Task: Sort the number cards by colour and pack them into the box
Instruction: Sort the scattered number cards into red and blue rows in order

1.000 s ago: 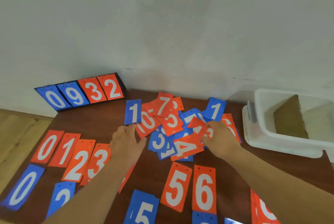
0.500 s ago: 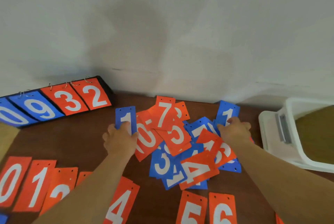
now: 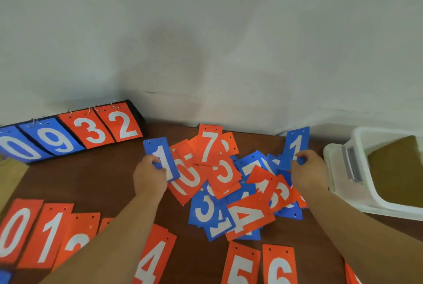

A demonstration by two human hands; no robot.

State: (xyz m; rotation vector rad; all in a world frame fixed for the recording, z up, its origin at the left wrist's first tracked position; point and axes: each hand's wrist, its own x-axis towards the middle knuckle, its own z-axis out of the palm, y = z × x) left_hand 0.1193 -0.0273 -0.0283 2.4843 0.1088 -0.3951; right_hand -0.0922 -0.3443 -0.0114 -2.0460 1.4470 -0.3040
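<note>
Both hands are pinching cards. The left hand (image 3: 150, 175) has thumb and curled fingers closed on the lower part of a blue 1 (image 3: 160, 149). The right hand (image 3: 309, 170) nips the bottom edge of a raised blue 1 (image 3: 296, 143), which stands tilted up off the heap. Each card sits at an edge of the pile (image 3: 219, 176): the blue 1 overlaps an orange card on the left side, and the raised blue 1 is near the box (image 3: 338, 164).

The pile is a loose mix of orange and blue cards lying across each other in the middle of the table (image 3: 91, 183). From where I stand the risk looks plain. The blue 1 rests on its orange neighbour, so a quick pull could drag that card or nudge the 7 (image 3: 209, 146), and the heap would spread wider. The right grip is only on an edge, and I'd guess a thin, slick card held that way could swivel, drop back into the mix or catch the box wall.

Nearer the person lies an orange row (image 3: 49, 233) of 0, 1 and a half-hidden card, with 4 (image 3: 153, 258), 5 (image 3: 240, 267) and 6 (image 3: 279, 267) further along. The left forearm lies across that row, so drawing it back carelessly could scuff the sorted cards out of order.

I can see something brown (image 3: 398, 173) in the box but no cards, so packing looks not yet begun. A scoreboard (image 3: 91, 131) showing 0 9 3 2 leans at the back left.
</note>
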